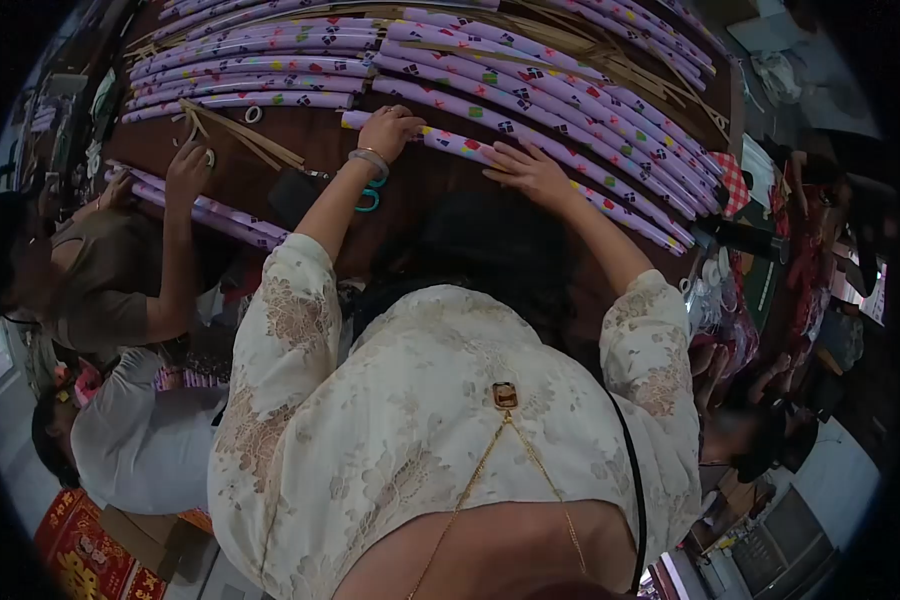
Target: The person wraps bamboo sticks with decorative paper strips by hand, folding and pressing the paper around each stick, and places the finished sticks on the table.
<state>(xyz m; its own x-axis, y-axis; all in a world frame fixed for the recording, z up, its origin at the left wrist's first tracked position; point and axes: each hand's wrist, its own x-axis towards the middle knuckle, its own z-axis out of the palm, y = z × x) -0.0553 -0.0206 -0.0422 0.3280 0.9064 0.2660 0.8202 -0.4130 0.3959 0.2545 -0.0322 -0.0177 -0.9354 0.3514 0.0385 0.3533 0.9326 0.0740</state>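
A long purple roll of patterned wrapping paper [455, 143] lies slantwise on the dark brown table in front of me. My left hand [390, 132] has its fingers curled round the roll near its left end. Farther along, my right hand [532, 172] rests flat on the same roll with its fingers stretched out. Just beyond it, several similar rolls [570, 120] lie side by side. Teal-handled scissors [368, 198] sit below my left wrist, partly hidden by it.
Another stack of purple rolls [250, 68] lies at the back left. A tape roll [254, 114] and brown strips [260, 145] are on the table. At left, a co-worker's hand [188, 172] holds up a small ring of tape. Other people sit at both sides.
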